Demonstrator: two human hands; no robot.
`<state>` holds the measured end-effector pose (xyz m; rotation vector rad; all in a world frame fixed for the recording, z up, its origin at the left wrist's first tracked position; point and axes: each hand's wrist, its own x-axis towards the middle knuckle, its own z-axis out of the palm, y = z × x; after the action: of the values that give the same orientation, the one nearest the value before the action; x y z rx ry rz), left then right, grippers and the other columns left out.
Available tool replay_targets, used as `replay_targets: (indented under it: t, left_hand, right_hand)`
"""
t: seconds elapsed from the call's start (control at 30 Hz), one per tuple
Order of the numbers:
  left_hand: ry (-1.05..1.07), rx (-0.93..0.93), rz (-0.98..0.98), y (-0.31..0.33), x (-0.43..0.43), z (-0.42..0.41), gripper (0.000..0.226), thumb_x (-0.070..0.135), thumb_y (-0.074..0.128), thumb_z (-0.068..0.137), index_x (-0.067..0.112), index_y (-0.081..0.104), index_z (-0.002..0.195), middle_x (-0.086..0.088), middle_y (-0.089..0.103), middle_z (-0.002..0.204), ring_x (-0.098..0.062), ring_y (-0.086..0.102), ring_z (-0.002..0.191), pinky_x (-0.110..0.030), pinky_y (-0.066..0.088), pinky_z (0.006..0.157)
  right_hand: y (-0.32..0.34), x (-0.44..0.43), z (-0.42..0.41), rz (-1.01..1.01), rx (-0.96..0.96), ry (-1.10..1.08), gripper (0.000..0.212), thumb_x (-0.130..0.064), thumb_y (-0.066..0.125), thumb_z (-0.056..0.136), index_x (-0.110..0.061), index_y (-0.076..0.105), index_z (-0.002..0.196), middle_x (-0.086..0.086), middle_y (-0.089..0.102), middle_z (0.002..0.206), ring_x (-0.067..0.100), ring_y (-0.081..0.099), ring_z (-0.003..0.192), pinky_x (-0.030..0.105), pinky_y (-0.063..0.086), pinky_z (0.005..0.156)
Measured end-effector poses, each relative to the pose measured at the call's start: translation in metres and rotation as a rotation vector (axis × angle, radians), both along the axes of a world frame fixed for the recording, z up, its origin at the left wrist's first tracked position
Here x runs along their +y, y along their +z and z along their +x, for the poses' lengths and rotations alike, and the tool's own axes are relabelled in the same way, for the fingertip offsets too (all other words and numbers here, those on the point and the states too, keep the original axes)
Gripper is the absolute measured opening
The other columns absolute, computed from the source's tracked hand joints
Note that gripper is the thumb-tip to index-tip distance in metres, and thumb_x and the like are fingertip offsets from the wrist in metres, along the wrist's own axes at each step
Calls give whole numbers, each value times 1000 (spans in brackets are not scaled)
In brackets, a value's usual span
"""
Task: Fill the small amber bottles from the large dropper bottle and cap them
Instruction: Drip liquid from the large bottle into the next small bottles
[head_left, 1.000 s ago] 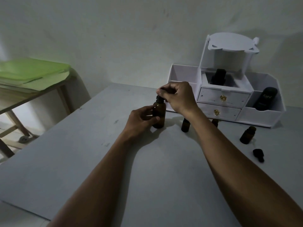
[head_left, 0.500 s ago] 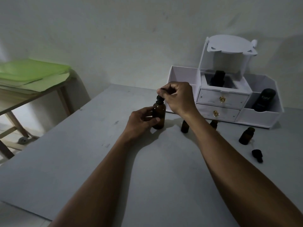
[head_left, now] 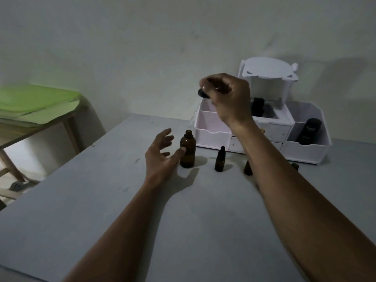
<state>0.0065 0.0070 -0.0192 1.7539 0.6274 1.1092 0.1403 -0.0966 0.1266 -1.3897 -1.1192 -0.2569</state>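
Toward the far edge of the tabletop [head_left: 203, 220], the big bottle [head_left: 188, 152] is standing upright and uncapped. The right hand [head_left: 227, 98] is pinching the dropper cap [head_left: 203, 93] above it. The small bottle [head_left: 219, 160] is standing lower, slightly right. The left hand [head_left: 160, 153] is hanging loose beside the big bottle.

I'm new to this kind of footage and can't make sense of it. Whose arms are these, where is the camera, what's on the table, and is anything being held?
There is no machine: a person works with bare hands, and a camera on their head looks down over both arms. On the grey table stand a large amber bottle, uncapped, a small amber bottle, a second one half hidden by the right arm, and a white organizer. The raised right hand pinches a black cap. The left hand is open beside the large bottle.
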Motion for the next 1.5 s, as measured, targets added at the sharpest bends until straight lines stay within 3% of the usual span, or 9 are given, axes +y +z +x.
replay_targets:
  t: [0.13,0.3,0.53,0.73,0.93,1.1,1.23,1.37,1.5]
  left_hand:
    - [187,-136,201,17,-28,-2,37,29,75,80,26,63,115,14,66,93,-7,65,90,-30,56,71]
    - [-7,-172,250,32,-70,18,14,16,73,84,14,70,97,6,68,74,-12,67,68,-25,55,65]
    - [-338,115,105,22,-107,66,35,19,77,85,17,68,119,2,73,101,-7,70,88,-21,58,79]
    - [-351,313,23,6,-113,102,58,22,78,83,19,56,136,-1,65,126,-13,63,105,-23,53,90]
    - [-309,298,-9,-3,-114,113,59,23,81,79,15,60,133,-1,68,119,-12,66,100,-23,53,85]
    - [-319,249,49,-6,-117,113,30,17,78,81,19,74,110,11,75,96,5,70,83,-17,54,86]
    - [-322,250,112,-7,-115,113,32,12,75,84,16,73,116,6,76,102,18,63,77,-1,44,83]
    - [-334,245,126,-8,-113,113,33,8,74,85,12,72,117,9,73,97,23,60,73,3,41,78]
    - [-332,255,147,-9,-113,113,33,9,74,85,12,72,118,5,75,103,20,61,74,2,42,79]
  right_hand:
    - [18,-32,7,112,62,1,14,-18,73,89,-7,75,98,-6,73,81,3,73,72,20,59,66]
    - [16,-78,29,109,90,-73,8,-18,73,89,-20,73,97,-20,72,75,1,73,72,22,61,69]
    - [-3,-117,70,-23,191,-168,7,-24,79,83,-23,77,90,-11,75,78,5,71,71,23,60,69]
    - [-18,-124,88,-153,262,-172,7,-22,83,79,-25,76,81,-10,74,71,8,71,67,29,63,68]
    - [-24,-130,96,-199,283,-165,5,-18,80,81,-18,76,85,-6,74,72,2,72,63,27,60,67]
    - [-34,-125,102,-253,275,-191,10,-22,81,81,-16,78,89,-1,77,81,9,73,70,26,62,68]
    - [-40,-120,107,-278,243,-215,19,-23,82,79,-10,79,94,3,77,84,10,74,72,24,60,67]
    - [-44,-118,110,-290,215,-227,20,-23,83,78,-8,79,91,5,78,84,15,75,75,31,61,75]
    - [-44,-119,107,-289,153,-248,16,-20,83,79,-7,79,88,3,77,81,6,72,68,25,61,76]
